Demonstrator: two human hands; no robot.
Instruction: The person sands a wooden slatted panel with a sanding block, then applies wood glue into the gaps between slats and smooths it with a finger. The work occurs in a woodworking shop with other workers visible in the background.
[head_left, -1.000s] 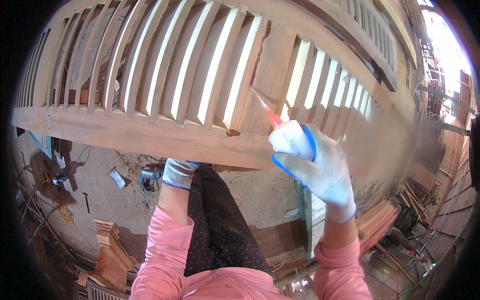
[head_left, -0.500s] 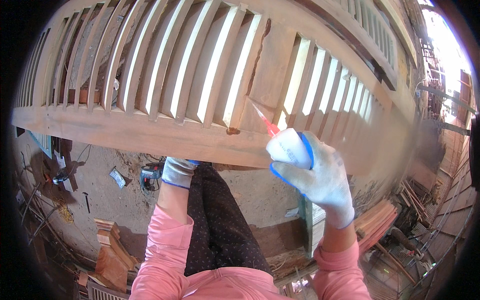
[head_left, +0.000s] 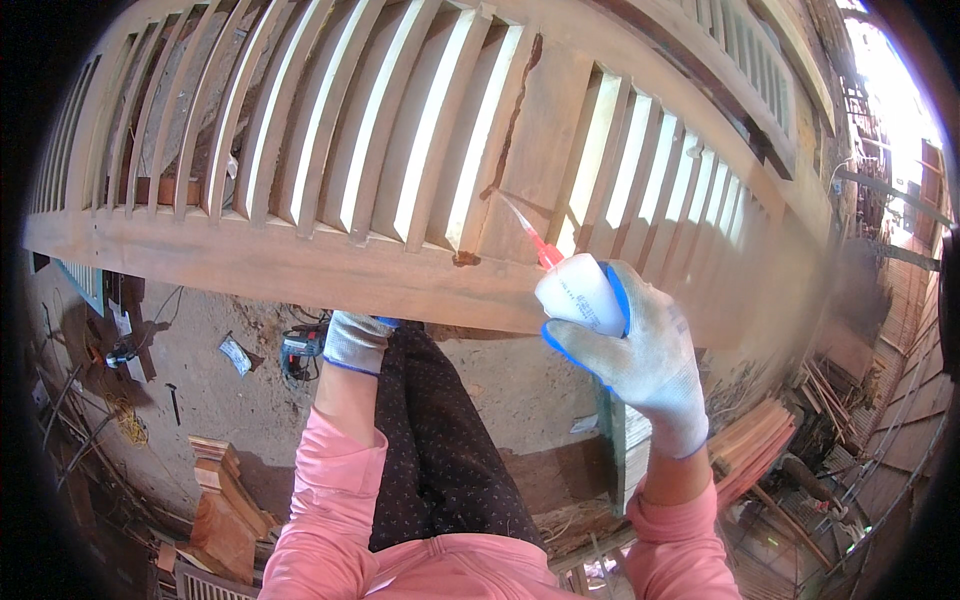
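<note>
My right hand (head_left: 645, 335), in a white knitted glove with blue edging, is closed around a white glue bottle (head_left: 580, 293). The bottle is tilted, and its red nozzle (head_left: 545, 252) ends in a thin clear tip reaching up and left. That tip is at the lower end of a dark wet line (head_left: 515, 115) along a joint of the slatted wooden panel (head_left: 300, 262). A rust-brown spot (head_left: 466, 259) marks the rail below. My left hand (head_left: 357, 343), gloved too, is at the panel's near edge; its fingers are hidden beneath the wood.
A second slatted panel (head_left: 745, 75) lies beyond on the right. On the floor at left are a power tool (head_left: 300, 350), a small packet (head_left: 236, 354) and a hammer (head_left: 174, 403). Carved wood (head_left: 222, 520) stands lower left, and stacked boards (head_left: 755, 445) lie at the right.
The dark wet line has grown slightly longer at its lower end, by the nozzle tip. My right hand and the bottle have shifted very little; my left hand has stayed put.
</note>
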